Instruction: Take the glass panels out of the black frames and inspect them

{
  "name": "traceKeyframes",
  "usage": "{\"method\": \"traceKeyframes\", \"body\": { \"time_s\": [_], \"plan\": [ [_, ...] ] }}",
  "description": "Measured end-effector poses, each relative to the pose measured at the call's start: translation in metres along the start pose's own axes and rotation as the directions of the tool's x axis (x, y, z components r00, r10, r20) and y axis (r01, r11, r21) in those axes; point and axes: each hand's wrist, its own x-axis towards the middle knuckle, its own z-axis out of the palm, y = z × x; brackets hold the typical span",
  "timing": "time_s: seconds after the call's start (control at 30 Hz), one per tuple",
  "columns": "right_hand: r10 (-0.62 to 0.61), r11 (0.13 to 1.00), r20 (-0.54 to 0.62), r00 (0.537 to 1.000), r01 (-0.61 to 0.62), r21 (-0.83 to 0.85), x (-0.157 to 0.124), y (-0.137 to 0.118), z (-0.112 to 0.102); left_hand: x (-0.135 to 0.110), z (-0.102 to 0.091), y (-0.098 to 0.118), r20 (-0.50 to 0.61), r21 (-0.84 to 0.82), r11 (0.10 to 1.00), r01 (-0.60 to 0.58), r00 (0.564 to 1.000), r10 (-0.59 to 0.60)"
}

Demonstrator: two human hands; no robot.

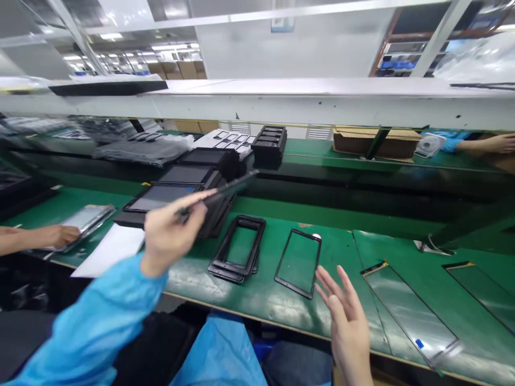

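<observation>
My left hand (173,230) is closed on a thin dark flat panel (231,187), seen nearly edge-on and blurred, raised in front of the stacked dark screens (169,195). Whether it is a screen or a frame I cannot tell. My right hand (341,311) is open, fingers spread, with its fingertips beside the right edge of a single black rectangular frame (281,279) lying on the green bench. Left of that frame is a small pile of similar black frames (229,271). To the right lies a clear glass panel (410,305) with a dark border and a blue tab.
Another glass panel (483,295) lies at far right. At left, a co-worker's hand (66,236) touches a wrapped screen (90,217) near a white sheet (110,252). Black trays (269,142) and a cardboard box (372,145) stand behind, under a white shelf (281,110).
</observation>
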Motion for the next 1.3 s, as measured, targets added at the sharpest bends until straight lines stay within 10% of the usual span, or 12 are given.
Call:
{"method": "traceKeyframes", "body": {
  "time_s": [0.17,0.37,0.47,0.63,0.73,0.97,1.03,1.1,1.2,1.3],
  "plan": [
    [-0.008,0.983,-0.109,0.994,-0.012,-0.182,-0.008,0.006,-0.037,0.108,-0.036,-0.074,0.12,0.449,0.892,-0.048,0.993,-0.007],
    [-0.132,0.821,-0.203,0.97,-0.008,-0.57,0.021,0.009,-0.104,0.137,-0.008,-0.138,0.261,0.523,0.852,0.005,0.951,-0.165],
    [-0.256,0.491,-0.151,0.955,-0.006,-0.871,0.037,0.02,-0.157,0.144,-0.003,-0.14,0.308,0.551,0.834,0.021,0.924,-0.227],
    [-0.241,0.253,0.012,0.971,0.075,-0.965,0.006,0.043,-0.2,0.142,0.01,-0.096,0.343,0.536,0.844,-0.032,0.921,-0.183],
    [-0.256,0.166,0.139,0.957,0.185,-0.969,-0.03,0.051,-0.199,0.114,0.056,-0.054,0.449,0.449,0.886,-0.119,0.887,-0.108],
    [-0.489,-0.008,0.194,0.85,0.218,-0.976,-0.067,0.004,-0.185,0.013,0.248,-0.005,0.767,0.273,0.953,-0.132,0.628,-0.133],
    [-0.562,0.038,0.165,0.81,0.225,-0.974,-0.068,-0.018,-0.171,-0.002,0.282,-0.005,0.782,0.262,0.962,-0.074,0.6,-0.166],
    [-0.591,0.282,-0.044,0.805,0.155,-0.947,-0.068,-0.035,-0.15,-0.007,0.3,-0.007,0.785,0.237,0.972,-0.005,0.589,-0.189],
    [-0.346,0.773,-0.38,0.858,0.031,-0.633,-0.06,-0.043,-0.114,-0.001,0.303,-0.014,0.793,0.172,0.977,0.122,0.571,-0.211],
    [-0.079,0.958,-0.425,0.901,-0.049,-0.283,-0.046,-0.034,-0.088,0.004,0.287,-0.018,0.812,0.065,0.959,0.276,0.544,-0.212]
  ]
}}
